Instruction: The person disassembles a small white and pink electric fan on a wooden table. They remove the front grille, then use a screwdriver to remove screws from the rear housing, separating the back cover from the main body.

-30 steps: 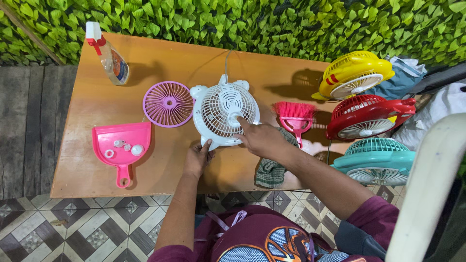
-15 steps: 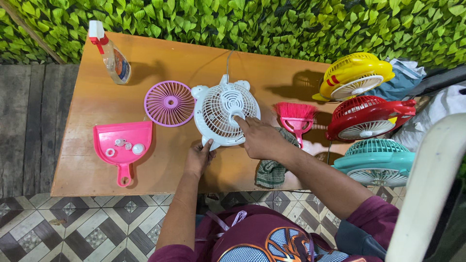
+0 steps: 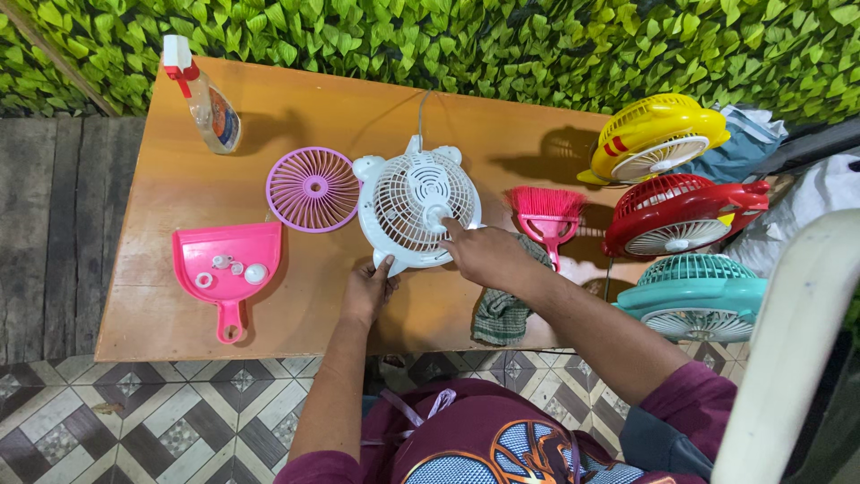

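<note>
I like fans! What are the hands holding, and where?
The white fan: left hand grips its lower rim; right hand only touches the front grille.

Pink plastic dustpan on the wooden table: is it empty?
No. The pink plastic dustpan holds several small white round parts in its tray, left of the white fan.

Both bare forearms reach up toward twelve o'clock, the left hand [image 3: 367, 291] curled with its fingertips pressed forward at about one o'clock, the right hand [image 3: 488, 255] lying palm-down, index finger stretched toward ten o'clock, its sleeve pushed up near the elbow.
</note>
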